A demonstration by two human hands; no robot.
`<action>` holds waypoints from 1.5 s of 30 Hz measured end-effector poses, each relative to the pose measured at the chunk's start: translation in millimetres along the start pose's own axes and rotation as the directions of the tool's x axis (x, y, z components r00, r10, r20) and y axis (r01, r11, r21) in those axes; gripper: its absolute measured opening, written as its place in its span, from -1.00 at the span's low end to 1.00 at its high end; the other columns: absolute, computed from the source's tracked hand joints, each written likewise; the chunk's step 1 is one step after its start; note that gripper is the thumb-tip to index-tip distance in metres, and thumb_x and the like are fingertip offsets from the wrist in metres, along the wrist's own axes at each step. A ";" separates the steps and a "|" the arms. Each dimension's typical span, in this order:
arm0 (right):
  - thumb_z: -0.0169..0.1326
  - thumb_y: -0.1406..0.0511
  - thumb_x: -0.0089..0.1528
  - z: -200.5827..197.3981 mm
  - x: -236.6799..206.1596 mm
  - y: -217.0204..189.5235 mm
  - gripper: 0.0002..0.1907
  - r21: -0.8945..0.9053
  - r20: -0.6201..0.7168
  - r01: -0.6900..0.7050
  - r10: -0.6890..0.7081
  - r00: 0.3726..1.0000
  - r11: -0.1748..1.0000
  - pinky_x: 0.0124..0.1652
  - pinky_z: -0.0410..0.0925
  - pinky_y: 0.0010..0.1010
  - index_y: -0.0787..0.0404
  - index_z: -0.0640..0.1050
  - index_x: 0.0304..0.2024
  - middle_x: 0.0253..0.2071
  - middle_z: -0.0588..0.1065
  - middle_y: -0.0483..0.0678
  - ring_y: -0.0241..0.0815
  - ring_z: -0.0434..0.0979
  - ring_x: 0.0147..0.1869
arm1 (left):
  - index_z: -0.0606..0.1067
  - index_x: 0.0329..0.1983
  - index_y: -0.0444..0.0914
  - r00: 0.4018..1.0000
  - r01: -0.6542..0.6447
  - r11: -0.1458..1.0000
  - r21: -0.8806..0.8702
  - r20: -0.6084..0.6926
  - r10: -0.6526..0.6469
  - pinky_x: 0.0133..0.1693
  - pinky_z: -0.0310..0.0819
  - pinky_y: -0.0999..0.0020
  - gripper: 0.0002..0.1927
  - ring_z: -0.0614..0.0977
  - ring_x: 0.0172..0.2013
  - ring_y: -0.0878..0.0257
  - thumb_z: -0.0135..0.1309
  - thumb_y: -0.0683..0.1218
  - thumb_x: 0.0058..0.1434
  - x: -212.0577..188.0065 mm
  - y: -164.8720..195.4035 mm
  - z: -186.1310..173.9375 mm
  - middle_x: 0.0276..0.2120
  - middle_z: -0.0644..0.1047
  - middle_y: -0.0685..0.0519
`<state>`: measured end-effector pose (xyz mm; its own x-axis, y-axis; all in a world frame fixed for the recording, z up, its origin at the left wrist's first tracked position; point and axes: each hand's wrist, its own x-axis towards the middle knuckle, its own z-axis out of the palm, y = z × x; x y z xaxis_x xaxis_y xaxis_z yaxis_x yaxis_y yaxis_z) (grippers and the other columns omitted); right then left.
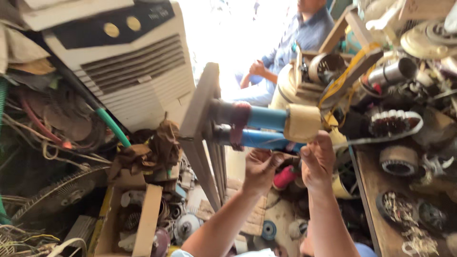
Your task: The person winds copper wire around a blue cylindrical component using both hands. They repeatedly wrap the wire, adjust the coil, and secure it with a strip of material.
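At the upper left, a white air cooler is seen leaning over a cluttered floor, with a fan grille and an open cardboard box below it. At centre, two blue tubes are fixed side by side to a grey wooden frame, their outer ends wrapped in tan tape. The left hand is curled just under the lower tube, and the right hand is closed at the tape's lower edge; neither grip can be confirmed.
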<state>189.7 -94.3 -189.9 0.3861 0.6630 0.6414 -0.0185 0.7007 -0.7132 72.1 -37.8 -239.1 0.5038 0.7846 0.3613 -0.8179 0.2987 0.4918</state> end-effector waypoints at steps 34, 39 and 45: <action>0.19 0.26 0.40 -1.7 -6.6 -10.6 -0.62 0.082 -0.011 -0.081 0.082 0.997 0.993 0.45 0.17 -0.20 0.19 0.40 0.20 0.18 0.47 -0.05 -0.22 0.39 0.35 | 0.54 0.07 -0.30 0.997 0.042 0.997 -0.063 0.075 -0.038 0.06 0.51 0.42 -0.66 0.62 -0.02 0.32 0.32 -0.20 0.25 5.2 22.9 19.4 -0.02 0.62 0.05; 0.19 0.27 0.40 0.2 -5.8 -11.6 -0.63 0.104 -0.016 -0.083 0.085 0.996 0.991 0.43 0.19 -0.21 0.19 0.40 0.19 0.21 0.48 -0.05 -0.21 0.42 0.36 | 0.54 0.05 -0.30 0.995 0.029 0.997 -0.067 0.098 -0.022 0.12 0.50 0.39 -0.68 0.61 0.02 0.30 0.32 -0.21 0.26 5.4 24.9 19.6 -0.02 0.62 0.05; 0.18 0.28 0.40 2.0 -5.1 -12.9 -0.64 0.103 -0.013 -0.091 0.092 0.996 0.991 0.41 0.19 -0.24 0.19 0.40 0.19 0.20 0.48 -0.05 -0.23 0.42 0.35 | 0.53 0.07 -0.31 0.996 0.028 0.998 -0.062 0.091 -0.023 0.10 0.50 0.38 -0.66 0.61 0.01 0.29 0.33 -0.21 0.25 6.1 28.4 22.3 -0.01 0.62 0.05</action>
<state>186.2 -106.1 -183.4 0.3946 0.7214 0.5690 -0.1482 0.6611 -0.7355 58.1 -36.6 -205.3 0.5455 0.7249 0.4206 -0.8188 0.3540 0.4519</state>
